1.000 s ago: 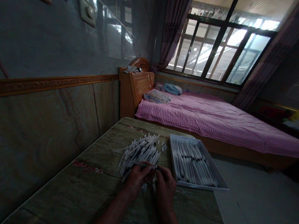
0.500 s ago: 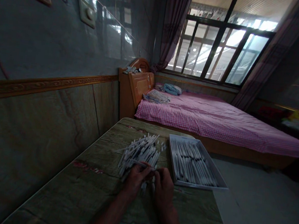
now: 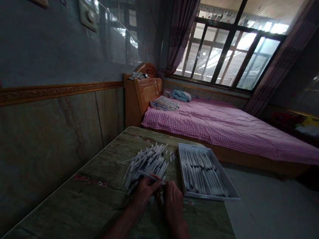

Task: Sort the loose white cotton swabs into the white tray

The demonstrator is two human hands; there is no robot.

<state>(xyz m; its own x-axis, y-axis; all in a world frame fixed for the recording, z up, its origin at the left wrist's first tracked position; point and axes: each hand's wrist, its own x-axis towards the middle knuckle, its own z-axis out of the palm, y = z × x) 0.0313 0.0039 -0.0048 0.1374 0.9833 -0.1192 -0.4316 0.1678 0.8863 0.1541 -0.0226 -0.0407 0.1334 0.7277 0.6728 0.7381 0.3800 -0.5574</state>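
Left hand [image 3: 145, 191] and right hand [image 3: 172, 203] sit close together low on the marbled bench [image 3: 82, 206]; left fingers [image 3: 154, 184] clamped on a single white tube [image 3: 152, 177]; right fingers curled together at its tip, cannot tell if gripping; loose pile of white tubes [image 3: 146, 165] just ahead, touching the left hand; white tray [image 3: 211, 196] to the right, holding aligned tubes [image 3: 202, 173]; beyond, pink gingham bed [image 3: 232, 131], then window [image 3: 232, 47].
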